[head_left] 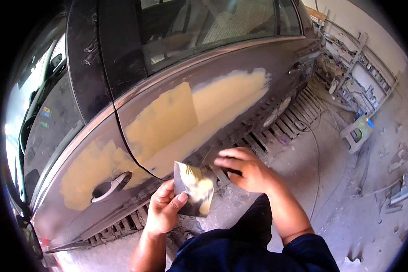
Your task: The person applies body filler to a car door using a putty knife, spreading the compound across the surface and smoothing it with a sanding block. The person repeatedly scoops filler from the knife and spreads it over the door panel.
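My left hand point(164, 204) grips a small, flat, dark sheet point(193, 188) with pale yellow filler smeared across its face, thumb on top. Just to its right, my right hand point(245, 171) has bent fingers around a dark area; whether that is a thin held piece is unclear. Both hands are below a grey car door point(281, 59) bearing a broad yellowish filler patch point(163, 122). A second filler patch point(79, 174) covers the neighbouring door around its silver handle point(120, 183).
A slatted floor grate point(303, 113) runs along the car's underside. At right stand a metal rack point(369, 86) with small items and a greenish-grey plastic container point(356, 133). Hoses point(317, 177) snake over the dusty floor, and a metal piece point(399, 192) lies farther right.
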Motion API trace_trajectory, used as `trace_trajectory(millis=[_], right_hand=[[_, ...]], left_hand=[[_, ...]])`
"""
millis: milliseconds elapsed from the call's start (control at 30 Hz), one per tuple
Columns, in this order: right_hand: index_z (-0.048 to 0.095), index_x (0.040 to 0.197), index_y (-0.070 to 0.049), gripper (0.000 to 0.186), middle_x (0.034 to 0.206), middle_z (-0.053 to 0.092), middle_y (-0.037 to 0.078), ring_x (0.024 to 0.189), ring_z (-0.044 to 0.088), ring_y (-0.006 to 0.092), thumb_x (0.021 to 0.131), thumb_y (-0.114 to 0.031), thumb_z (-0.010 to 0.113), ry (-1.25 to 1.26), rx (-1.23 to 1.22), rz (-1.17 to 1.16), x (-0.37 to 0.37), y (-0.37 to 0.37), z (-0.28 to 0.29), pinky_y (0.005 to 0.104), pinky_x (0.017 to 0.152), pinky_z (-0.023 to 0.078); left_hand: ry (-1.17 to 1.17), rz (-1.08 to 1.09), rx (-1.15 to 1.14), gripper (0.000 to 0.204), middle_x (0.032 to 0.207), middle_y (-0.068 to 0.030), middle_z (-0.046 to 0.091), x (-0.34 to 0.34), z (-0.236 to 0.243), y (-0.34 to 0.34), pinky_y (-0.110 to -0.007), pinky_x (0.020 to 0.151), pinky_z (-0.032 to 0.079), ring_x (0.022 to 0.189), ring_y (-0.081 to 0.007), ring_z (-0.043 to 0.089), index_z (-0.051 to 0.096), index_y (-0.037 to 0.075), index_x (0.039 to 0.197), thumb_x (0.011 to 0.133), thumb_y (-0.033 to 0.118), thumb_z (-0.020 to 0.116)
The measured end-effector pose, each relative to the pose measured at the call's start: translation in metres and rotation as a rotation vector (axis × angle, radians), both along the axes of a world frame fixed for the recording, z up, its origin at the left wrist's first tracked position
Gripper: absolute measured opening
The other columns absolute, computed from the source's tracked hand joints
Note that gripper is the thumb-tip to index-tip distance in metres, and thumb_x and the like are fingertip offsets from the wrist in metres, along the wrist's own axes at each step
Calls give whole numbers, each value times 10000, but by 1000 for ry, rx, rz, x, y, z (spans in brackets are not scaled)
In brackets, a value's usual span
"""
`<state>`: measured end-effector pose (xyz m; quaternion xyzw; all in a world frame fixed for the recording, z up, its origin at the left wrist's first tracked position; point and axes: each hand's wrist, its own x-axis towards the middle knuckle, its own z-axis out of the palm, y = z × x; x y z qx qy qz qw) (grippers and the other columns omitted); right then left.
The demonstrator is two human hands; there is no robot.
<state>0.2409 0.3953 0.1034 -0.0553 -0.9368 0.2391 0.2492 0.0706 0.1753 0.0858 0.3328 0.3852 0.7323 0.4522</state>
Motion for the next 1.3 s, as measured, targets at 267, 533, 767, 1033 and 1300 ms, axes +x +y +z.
trace_trajectory(millis=[267,533,767,1033,1300], right_hand=[[679,1241,-183,457,1329,562,115,1188,519,365,787,-196,737,251,258,-223,-11,-49,12,495,967,412],[667,1224,-127,447,1307,569,99,1200,501,345,782,-145,733,177,144,-175,-22,-23,-23,482,1006,405],[534,1389,-139,556,1454,424,87,1224,433,343,844,-155,643,31,327,-547,-66,46,31,556,994,397],[553,1370,-131,509,1432,456,104,1206,439,362,867,-181,615,-16,398,-545,-110,58,59,543,953,398],[555,1366,-130,517,1434,467,104,1233,426,384,857,-193,621,-75,450,-530,-116,43,52,553,946,386]], left_hand=[[44,229,-80,413,1227,-84,650,11,-1,20,-278,998,451,1118,-137,599,463,-11,1393,984,-40,517],[764,757,-90,343,1067,-104,712,3,-10,17,-229,768,489,891,-68,593,561,-33,1306,963,-30,548],[211,486,-108,370,1254,-67,627,-6,-39,-3,-299,1007,419,1142,-149,574,528,-17,1334,965,-16,554],[-140,399,-183,344,1204,-93,664,11,-68,-25,-281,958,462,1082,-150,625,539,-28,1305,962,-14,564],[-184,423,-186,342,1159,-96,686,7,-70,-21,-284,947,474,1045,-150,644,543,-36,1301,959,-22,561]])
